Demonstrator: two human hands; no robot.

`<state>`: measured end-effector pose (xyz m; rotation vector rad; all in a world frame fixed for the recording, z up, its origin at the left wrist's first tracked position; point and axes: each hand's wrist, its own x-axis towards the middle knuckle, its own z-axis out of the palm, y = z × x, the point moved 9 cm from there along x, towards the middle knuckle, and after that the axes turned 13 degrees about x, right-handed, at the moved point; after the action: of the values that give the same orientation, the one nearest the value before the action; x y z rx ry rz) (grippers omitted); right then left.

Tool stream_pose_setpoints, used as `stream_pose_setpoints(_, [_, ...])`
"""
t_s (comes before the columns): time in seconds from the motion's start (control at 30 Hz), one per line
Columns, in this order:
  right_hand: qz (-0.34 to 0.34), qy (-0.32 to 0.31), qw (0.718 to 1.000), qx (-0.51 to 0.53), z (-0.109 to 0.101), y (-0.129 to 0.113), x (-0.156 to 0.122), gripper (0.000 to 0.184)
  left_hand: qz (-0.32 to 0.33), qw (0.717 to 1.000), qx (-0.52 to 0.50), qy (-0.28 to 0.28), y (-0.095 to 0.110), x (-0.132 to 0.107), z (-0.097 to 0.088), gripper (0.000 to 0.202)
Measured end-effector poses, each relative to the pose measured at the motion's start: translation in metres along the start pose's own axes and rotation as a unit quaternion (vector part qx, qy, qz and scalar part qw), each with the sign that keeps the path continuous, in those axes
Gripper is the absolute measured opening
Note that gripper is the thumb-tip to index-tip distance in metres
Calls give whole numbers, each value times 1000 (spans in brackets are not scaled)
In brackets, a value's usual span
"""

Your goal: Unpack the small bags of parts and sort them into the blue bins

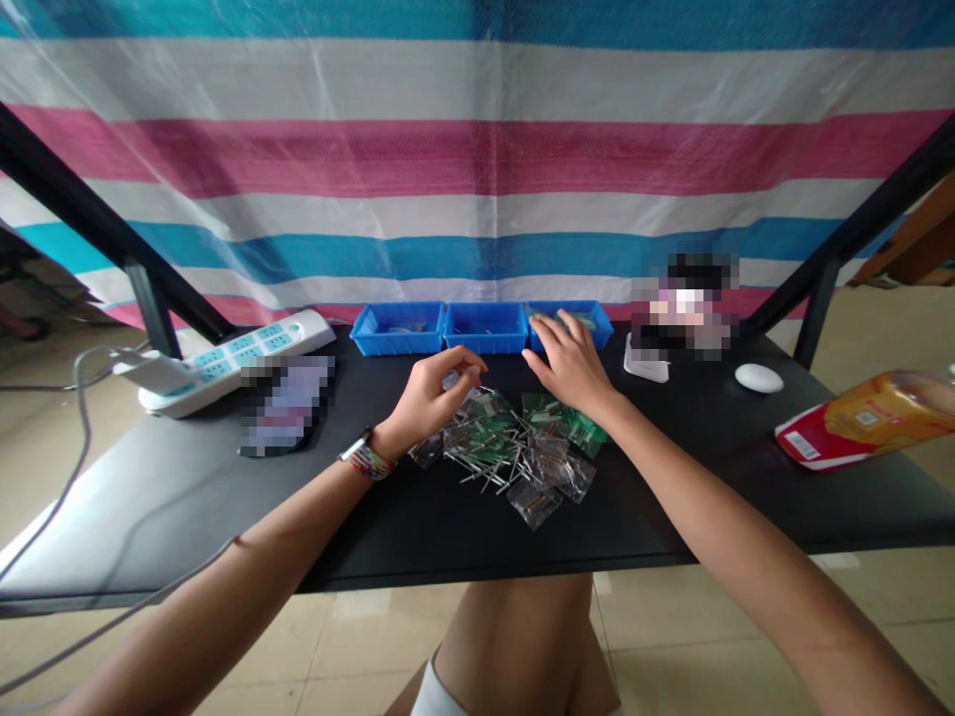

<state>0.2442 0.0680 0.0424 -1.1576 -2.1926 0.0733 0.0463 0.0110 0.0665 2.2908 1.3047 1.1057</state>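
Head camera: apparently sorting, an open right hand (571, 358) is hovering at the rightmost blue rectangular plastic tray (604, 336) while a curled left hand (440, 386), its grip impossible to tell, is hanging beside slim silver metal rods (492, 460) on the black table (418, 537), a fingertip pick likely needed next

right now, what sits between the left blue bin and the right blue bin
In the head view, the middle blue bin sits between the left blue bin and the right blue bin, which the right hand partly hides.
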Motion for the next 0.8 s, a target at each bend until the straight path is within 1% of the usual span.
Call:
stream_pose_setpoints(0.1, [14,3,1000,-27,6,13,-1,62,4,1000,3,-5,2,0,1,27])
stream_pose_setpoints(0.23, [19,27,999,-4,2,18,0,58,3,1000,11,-10,2,0,1,27])
stream_pose_setpoints(0.33, [-1,66,997,43,-12,15,1,50,3,1000,16,-11,0,1,1,26])
stream_pose_setpoints(0.4, [-10,98,992,73,-24,13,2,41,13,999,29,-12,0,1,2,25])
stream_pose_setpoints(0.47, [-4,115,988,100,-35,14,2,29,38,997,60,-30,1,1,6,24])
stream_pose_setpoints(0.5, [4,109,987,115,-38,15,2,24,52,994,80,-47,1,1,10,24])
stream_pose_setpoints(0.53, [19,90,987,130,-39,16,3,20,64,991,99,-68,1,1,15,25])
stream_pose_setpoints(0.57, [38,58,987,146,-38,19,3,17,73,987,114,-88,0,0,20,26])
stream_pose_setpoints(0.63, [89,-33,981,170,-32,25,3,14,85,981,130,-117,-2,-2,28,28])
stream_pose_setpoints(0.73, [164,-178,956,169,-25,34,-7,15,98,977,134,-132,-4,-4,34,27])
stream_pose_setpoints(0.8, [193,-257,933,163,-25,37,-17,19,100,977,135,-132,-5,-4,35,25])
